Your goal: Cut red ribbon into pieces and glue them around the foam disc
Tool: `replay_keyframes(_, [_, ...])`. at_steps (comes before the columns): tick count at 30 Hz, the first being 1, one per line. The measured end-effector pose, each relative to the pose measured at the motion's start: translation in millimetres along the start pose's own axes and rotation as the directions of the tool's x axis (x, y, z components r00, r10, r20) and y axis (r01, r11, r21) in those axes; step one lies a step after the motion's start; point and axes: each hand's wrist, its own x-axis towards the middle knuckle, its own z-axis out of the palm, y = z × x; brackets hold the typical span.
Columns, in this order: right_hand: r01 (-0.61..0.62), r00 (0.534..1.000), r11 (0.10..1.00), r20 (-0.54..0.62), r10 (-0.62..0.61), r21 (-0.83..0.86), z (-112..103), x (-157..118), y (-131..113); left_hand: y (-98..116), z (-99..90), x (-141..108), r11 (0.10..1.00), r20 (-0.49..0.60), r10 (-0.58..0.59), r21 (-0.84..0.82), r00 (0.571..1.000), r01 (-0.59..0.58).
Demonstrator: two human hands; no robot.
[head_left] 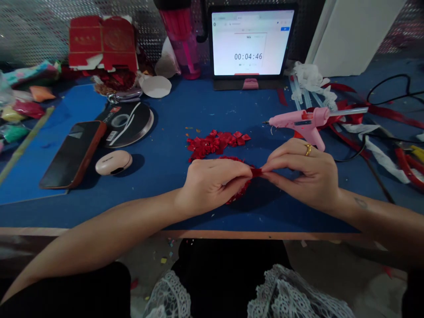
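Note:
A small red ribbon piece (256, 172) is stretched between my two hands, above the blue table. My left hand (215, 181) pinches its left end, and my right hand (303, 172), with a gold ring, pinches the right end. Under my left hand lies a red ruffled piece (243, 190), mostly hidden by the fingers. Just behind it sits a loose pile of folded red ribbon pieces (215, 143). A pink glue gun (308, 121) lies on its side behind my right hand.
On the left are a phone (71, 154), a pale oval case (113, 162) and a ribbon spool (127, 123). A tablet (253, 44) and pink bottle (182, 39) stand behind. Red ribbons, glue sticks, cables and red-handled tool (406, 170) lie right. The table's front edge (232, 234) is near.

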Motion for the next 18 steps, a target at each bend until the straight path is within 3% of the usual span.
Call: replay_keyframes(18, [0.052,0.999,0.999,0.005,-0.052,-0.015,2.4,0.9,-2.1,-0.3,1.9,-0.9,1.0,-0.014,0.008,-0.03,1.0,-0.008])
